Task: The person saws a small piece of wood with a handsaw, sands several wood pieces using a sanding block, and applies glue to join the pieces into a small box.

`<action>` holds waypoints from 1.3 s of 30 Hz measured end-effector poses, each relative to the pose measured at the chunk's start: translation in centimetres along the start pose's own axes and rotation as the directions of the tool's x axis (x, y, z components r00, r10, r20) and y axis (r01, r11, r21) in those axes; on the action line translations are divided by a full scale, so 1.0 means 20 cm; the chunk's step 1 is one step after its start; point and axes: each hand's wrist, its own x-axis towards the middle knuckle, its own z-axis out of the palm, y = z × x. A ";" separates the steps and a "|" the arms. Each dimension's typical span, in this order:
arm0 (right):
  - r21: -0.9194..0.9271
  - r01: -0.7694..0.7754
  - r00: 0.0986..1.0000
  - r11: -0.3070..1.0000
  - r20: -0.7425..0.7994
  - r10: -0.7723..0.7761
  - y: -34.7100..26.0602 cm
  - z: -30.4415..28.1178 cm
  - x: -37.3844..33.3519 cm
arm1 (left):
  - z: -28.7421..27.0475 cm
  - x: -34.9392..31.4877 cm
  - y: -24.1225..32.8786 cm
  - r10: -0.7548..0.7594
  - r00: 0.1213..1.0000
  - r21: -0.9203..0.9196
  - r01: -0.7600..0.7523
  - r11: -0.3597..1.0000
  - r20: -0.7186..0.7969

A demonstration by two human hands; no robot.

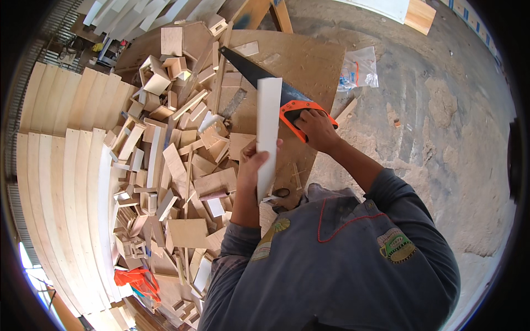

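Observation:
My left hand (256,164) is closed around a long white board (269,113), which stands up lengthwise in front of my chest. The thumb lies on the board's face and the fingertips show at its right edge. In my right hand (316,128) is the orange and black handle of a handsaw (247,67), the fingers wrapped through the grip. The dark blade slants away to the far left and passes behind the upper part of the board. Whether the teeth touch the board is hidden.
Wood offcuts (190,233) lie heaped on my left across a brown worktable (314,55). Beyond them, pale planks (58,165) stand in rows. A clear plastic bag (361,69) lies past the table's right edge on the concrete floor (408,121). An orange bag (138,284) sits at lower left.

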 end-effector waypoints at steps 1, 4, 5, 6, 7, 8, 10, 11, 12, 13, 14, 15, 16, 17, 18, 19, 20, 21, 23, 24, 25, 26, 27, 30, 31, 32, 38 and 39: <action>-0.073 0.018 0.999 0.997 0.037 -0.015 -0.01 -0.02 0.02 | -0.08 0.00 -0.04 0.015 1.000 0.179 -0.015 0.984 -0.003; 0.037 -0.049 0.997 0.998 -0.051 0.050 0.01 -0.13 0.00 | 0.08 -0.01 0.00 0.430 0.894 0.690 -0.389 0.610 0.123; 0.457 -0.199 0.980 0.867 0.076 0.184 0.01 -0.19 -0.03 | 0.14 -0.01 0.04 0.473 0.859 0.832 -0.400 0.384 0.195; 0.766 -0.337 0.940 0.548 0.244 0.237 -0.02 -0.26 -0.05 | 0.17 -0.03 0.06 0.501 0.823 0.917 -0.376 0.129 0.268; 0.891 -0.440 0.887 0.111 0.412 0.211 -0.03 -0.31 -0.06 | 0.18 -0.03 0.05 0.514 0.812 0.935 -0.351 0.052 0.276; 0.875 -0.464 0.875 -0.137 0.477 0.084 0.01 -0.36 -0.08 | 0.21 -0.02 0.04 0.524 0.801 0.945 -0.327 -0.025 0.291; 0.844 -0.441 0.827 -0.304 0.514 0.227 -0.09 -0.47 -0.07 | 0.24 -0.02 0.01 0.523 0.793 0.948 -0.296 -0.118 0.312; 0.827 -0.410 0.792 -0.385 0.532 0.300 -0.13 -0.50 -0.07 | 0.25 -0.02 0.00 0.510 0.794 0.943 -0.306 -0.133 0.330; 0.831 -0.421 0.768 -0.364 0.540 0.344 -0.12 -0.49 -0.08 | 0.27 -0.02 -0.01 0.497 0.796 0.937 -0.317 -0.147 0.347; 0.834 -0.433 0.743 -0.342 0.545 0.389 -0.10 -0.46 -0.10 | 0.29 -0.03 0.00 0.505 0.792 0.939 -0.299 -0.171 0.344; 0.837 -0.445 0.719 -0.319 0.546 0.430 -0.08 -0.45 -0.10 | 0.30 -0.04 0.03 0.516 0.785 0.939 -0.280 -0.197 0.343; 0.846 -0.427 0.726 -0.318 0.531 0.437 -0.06 -0.46 -0.12 | 0.31 -0.04 0.06 0.527 0.778 0.939 -0.261 -0.223 0.341; 0.855 -0.409 0.732 -0.318 0.515 0.445 -0.04 -0.47 -0.15 | 0.27 -0.03 0.06 0.490 0.833 0.963 -0.264 -0.055 0.256; 0.861 -0.393 0.740 -0.321 0.504 0.445 -0.05 -0.47 -0.17 | 0.22 -0.03 0.06 0.434 0.885 0.965 -0.240 0.110 0.171; 0.852 -0.423 0.735 -0.308 0.521 0.433 -0.06 -0.47 -0.18 | 0.19 -0.04 0.05 0.362 0.928 0.942 -0.199 0.269 0.093; 0.843 -0.451 0.730 -0.294 0.538 0.422 -0.09 -0.47 -0.18 | 0.19 -0.04 0.02 0.295 0.954 0.895 -0.184 0.407 0.061; 0.833 -0.479 0.724 -0.279 0.554 0.412 -0.11 -0.47 -0.18 | 0.21 -0.04 0.00 0.223 0.974 0.830 -0.156 0.536 0.040; 0.828 -0.468 0.717 -0.311 0.561 0.414 -0.14 -0.48 -0.19 | 0.22 -0.04 -0.02 0.147 0.989 0.749 -0.118 0.652 0.028; 0.814 -0.444 0.703 -0.373 0.575 0.419 -0.18 -0.49 -0.22 | 0.26 -0.08 0.00 0.124 0.990 0.714 -0.137 0.687 0.071; 0.815 -0.436 0.707 -0.382 0.573 0.415 -0.19 -0.49 -0.24 | 0.27 -0.10 0.00 0.112 0.989 0.695 -0.146 0.704 0.093; 0.815 -0.429 0.711 -0.390 0.571 0.411 -0.19 -0.49 -0.26 | 0.27 -0.11 -0.02 0.110 0.989 0.691 -0.151 0.707 0.103; 0.816 -0.421 0.715 -0.397 0.568 0.408 -0.19 -0.49 -0.28 | 0.27 -0.11 -0.04 0.109 0.987 0.686 -0.158 0.710 0.114; 0.807 -0.409 0.708 -0.426 0.575 0.411 -0.19 -0.49 -0.30 | 0.27 -0.12 -0.05 0.109 0.986 0.681 -0.164 0.713 0.124; 0.790 -0.371 0.698 -0.487 0.584 0.415 -0.19 -0.46 -0.34 | 0.27 -0.13 -0.07 0.104 0.984 0.719 -0.175 0.673 0.143; 0.791 -0.360 0.700 -0.495 0.580 0.417 -0.19 -0.46 -0.35 | 0.27 -0.13 -0.08 0.112 0.985 0.721 -0.174 0.671 0.134; 0.791 -0.349 0.703 -0.503 0.576 0.418 -0.18 -0.45 -0.36 | 0.28 -0.12 -0.09 0.122 0.985 0.723 -0.174 0.669 0.124; 0.951 -0.303 0.817 -0.055 0.289 0.499 0.10 -0.48 -0.35 | 0.28 -0.07 -0.09 0.063 0.994 0.873 -0.112 0.475 0.093; 0.901 -0.373 0.862 0.221 0.248 0.443 0.09 -0.52 -0.33 | 0.26 -0.07 -0.09 0.032 0.993 0.928 -0.115 0.354 0.111</action>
